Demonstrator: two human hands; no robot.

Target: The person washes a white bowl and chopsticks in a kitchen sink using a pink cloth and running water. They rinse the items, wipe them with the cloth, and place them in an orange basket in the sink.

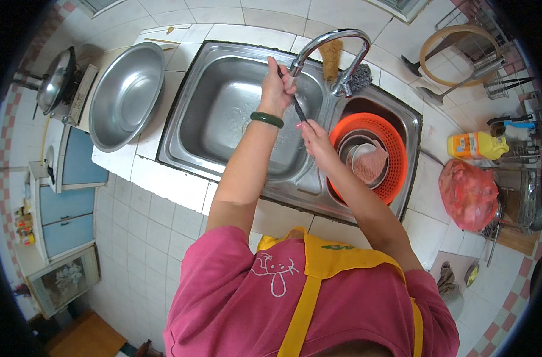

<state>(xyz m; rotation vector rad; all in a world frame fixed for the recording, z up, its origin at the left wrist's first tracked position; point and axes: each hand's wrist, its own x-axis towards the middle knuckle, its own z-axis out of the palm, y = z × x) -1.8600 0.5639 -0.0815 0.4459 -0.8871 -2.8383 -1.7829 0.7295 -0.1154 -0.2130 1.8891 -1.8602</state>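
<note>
Above the steel sink basin [217, 107], a dark, slender utensil [299, 109], possibly chopsticks, slants between my two hands. My left hand [276, 89], below a green bangle, closes around its upper part right by the spout of the chrome faucet [313, 42]. My right hand [317, 140] grips the lower end near the divider between the basins. The fingers hide part of the utensil, so its exact kind is unclear. Some water lies rippling on the basin floor. In the smaller basin sits an orange plastic colander [398, 158] holding metal bowls [342, 145] and a pink mesh cloth [370, 164].
A large metal basin [128, 96] rests on the left counter, beside a stove with a lidded wok [56, 82]. Behind the faucet are a loofah-like scrubber [331, 60] and steel wool [360, 78]. On the right are a yellow bottle [476, 146] and a red plastic bag [467, 194].
</note>
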